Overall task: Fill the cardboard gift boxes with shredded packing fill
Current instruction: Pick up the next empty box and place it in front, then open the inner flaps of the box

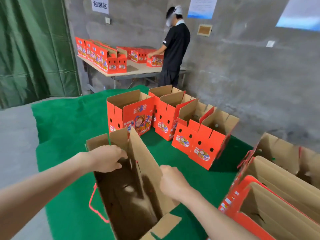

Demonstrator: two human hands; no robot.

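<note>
An open cardboard gift box [147, 163] stands on the green mat right in front of me, brown inside, with a red cord handle on its left side. My left hand [107, 158] grips the top edge of its left wall, fingers curled over into the box. My right hand [171, 182] is curled against the outside of the right flap and grips its edge. The box's inside looks dark and bare. No shredded fill shows anywhere in view.
Several open red gift boxes [199, 135] stand on the green mat [69, 135] ahead, more [277, 196] at my right. A person [173, 49] in black works at a far table [135, 70] with more red boxes. Green curtain at left, concrete wall behind.
</note>
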